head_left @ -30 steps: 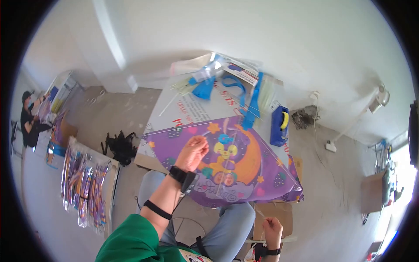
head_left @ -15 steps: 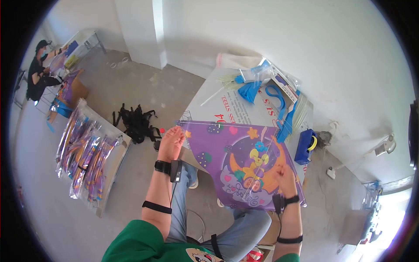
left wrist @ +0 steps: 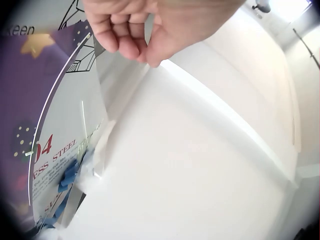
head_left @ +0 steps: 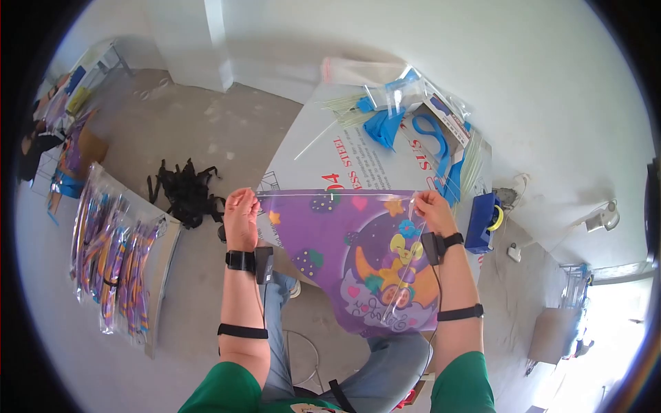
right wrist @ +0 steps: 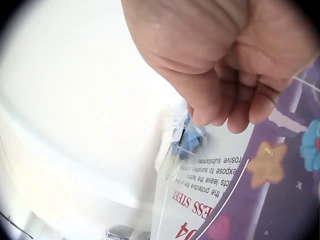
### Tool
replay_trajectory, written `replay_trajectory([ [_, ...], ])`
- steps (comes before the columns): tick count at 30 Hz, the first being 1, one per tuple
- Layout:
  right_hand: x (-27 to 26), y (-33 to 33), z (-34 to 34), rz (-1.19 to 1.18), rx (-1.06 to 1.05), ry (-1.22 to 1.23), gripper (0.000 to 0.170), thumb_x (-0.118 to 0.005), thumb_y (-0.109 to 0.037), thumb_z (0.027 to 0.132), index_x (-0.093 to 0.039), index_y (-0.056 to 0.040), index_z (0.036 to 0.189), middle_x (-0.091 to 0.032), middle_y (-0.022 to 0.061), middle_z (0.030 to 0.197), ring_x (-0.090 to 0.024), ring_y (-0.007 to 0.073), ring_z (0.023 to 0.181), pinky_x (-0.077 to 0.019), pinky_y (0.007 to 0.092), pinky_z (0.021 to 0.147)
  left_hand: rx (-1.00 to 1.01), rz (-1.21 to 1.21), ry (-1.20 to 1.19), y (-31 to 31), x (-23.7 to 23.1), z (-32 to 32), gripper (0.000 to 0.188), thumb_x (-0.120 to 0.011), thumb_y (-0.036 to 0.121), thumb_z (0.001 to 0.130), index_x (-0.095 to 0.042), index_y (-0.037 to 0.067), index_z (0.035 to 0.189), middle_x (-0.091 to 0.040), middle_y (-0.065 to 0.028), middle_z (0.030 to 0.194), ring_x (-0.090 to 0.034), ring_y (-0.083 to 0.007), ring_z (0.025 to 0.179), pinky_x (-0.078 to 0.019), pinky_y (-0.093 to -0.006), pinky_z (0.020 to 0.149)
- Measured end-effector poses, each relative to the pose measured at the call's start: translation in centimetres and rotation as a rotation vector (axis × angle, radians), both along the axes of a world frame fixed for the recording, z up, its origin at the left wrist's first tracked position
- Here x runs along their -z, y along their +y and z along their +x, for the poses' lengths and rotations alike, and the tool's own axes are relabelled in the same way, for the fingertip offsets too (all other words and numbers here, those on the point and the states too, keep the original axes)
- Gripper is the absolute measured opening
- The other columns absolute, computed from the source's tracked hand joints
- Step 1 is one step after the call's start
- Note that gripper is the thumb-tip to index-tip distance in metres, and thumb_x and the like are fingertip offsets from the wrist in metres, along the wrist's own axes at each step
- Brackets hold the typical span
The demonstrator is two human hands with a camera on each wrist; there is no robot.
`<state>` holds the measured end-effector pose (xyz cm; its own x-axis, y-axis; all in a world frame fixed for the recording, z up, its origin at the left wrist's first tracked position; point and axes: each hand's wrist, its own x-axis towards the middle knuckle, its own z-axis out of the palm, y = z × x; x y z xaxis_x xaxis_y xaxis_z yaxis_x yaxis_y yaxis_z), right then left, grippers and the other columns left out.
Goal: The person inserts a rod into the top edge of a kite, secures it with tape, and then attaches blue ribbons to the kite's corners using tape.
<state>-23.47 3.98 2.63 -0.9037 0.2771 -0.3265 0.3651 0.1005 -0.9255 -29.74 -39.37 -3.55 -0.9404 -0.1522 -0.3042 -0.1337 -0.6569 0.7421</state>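
The glossy purple film sheet [head_left: 313,241] lies over the smooth grey tabletop [head_left: 306,172], a slim white rod [head_left: 296,196] running straight along its upper edge. My left hand [head_left: 241,220] curls its fingers at one corner, my right hand [head_left: 435,213] near that edge's other end (whether either pinches film, I can't tell). My right hand is higher than before, off the orange moon print [head_left: 363,261].

Beyond the purple, cartoon-printed film sheet [head_left: 317,234], the flat pale-grey table covering [head_left: 296,179] bears red "04" [head_left: 332,180] and "ESS STEEL" [head_left: 342,153]; its small dark print [right wrist: 220,175] includes "leave the factory". The sheet's cursive lettering [head_left: 385,313] is illegible.
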Motion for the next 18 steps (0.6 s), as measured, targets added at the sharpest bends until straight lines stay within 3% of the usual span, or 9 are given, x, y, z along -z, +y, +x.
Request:
replay_trajectory([
  [2,1.4,0.0,-0.8,-0.142,0.005,0.001,0.011,-0.061,-0.009,0.087,-0.058,-0.0041,0.097,-0.059,-0.0015,0.080,-0.056,0.0070,0.070,-0.0433,0.0204,0.063,0.005,-0.012,0.009,0.0,0.4,-0.3,0.016,-0.066,0.007,0.085,-0.057,0.009,0.098,-0.059,0.0009,0.091,-0.054,-0.0082,0.081,-0.0441,-0.0236,0.077],
  [5,2.8,-0.1,-1.6,-0.166,0.036,-0.039,0.012,-0.061,-0.008,0.087,-0.059,-0.0038,0.098,-0.059,-0.0015,0.080,-0.056,0.0068,0.069,-0.0426,0.0200,0.061,-0.036,-0.108,-0.028,0.3,-0.6,-0.3,0.022,-0.065,0.007,0.085,-0.055,0.007,0.105,-0.058,-0.0010,0.092,-0.054,-0.0086,0.083,-0.0440,-0.0236,0.078],
  [11,4.1,0.2,-2.7,-0.104,0.123,-0.043,0.012,-0.063,-0.008,0.085,-0.060,-0.0030,0.095,-0.060,-0.0005,0.079,-0.054,0.0067,0.066,-0.0413,0.0200,0.058,0.065,-0.289,-0.115,0.3,-0.7,-1.9,0.022,-0.066,0.011,0.085,-0.058,0.004,0.104,-0.059,-0.0014,0.091,-0.054,-0.0085,0.081,-0.0437,-0.0242,0.077],
  [18,5.1,0.8,-3.4,-0.080,0.044,-0.070,0.007,-0.063,-0.009,0.085,-0.061,-0.0036,0.089,-0.059,-0.0004,0.076,-0.054,0.0066,0.065,-0.0401,0.0201,0.057,0.014,-0.291,-0.230,0.1,0.5,-1.2,0.017,-0.067,0.013,0.084,-0.060,0.006,0.098,-0.060,0.0002,0.089,-0.053,-0.0081,0.078,-0.0421,-0.0239,0.074],
])
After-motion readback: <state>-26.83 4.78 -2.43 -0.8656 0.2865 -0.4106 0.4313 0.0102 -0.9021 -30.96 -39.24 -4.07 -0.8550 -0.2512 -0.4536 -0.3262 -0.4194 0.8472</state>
